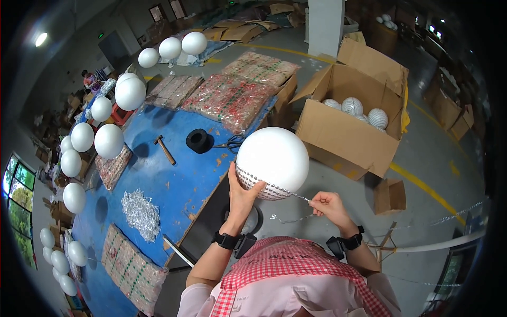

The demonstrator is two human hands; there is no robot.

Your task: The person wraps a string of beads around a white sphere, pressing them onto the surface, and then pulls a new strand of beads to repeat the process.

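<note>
A large white foam ball sits in front of me, its lower part wrapped in rows of silver bead string. My left hand presses against the ball's lower left side, thumb on the beaded band. My right hand pinches the silver bead string, which runs taut from the ball's underside to my fingers. A black round stand shows below the ball, mostly hidden by my left hand.
A blue table on my left carries a hammer, black tape roll, scissors, a silver bead pile and wrapped packs. White balls line its far edge. An open cardboard box holds finished balls.
</note>
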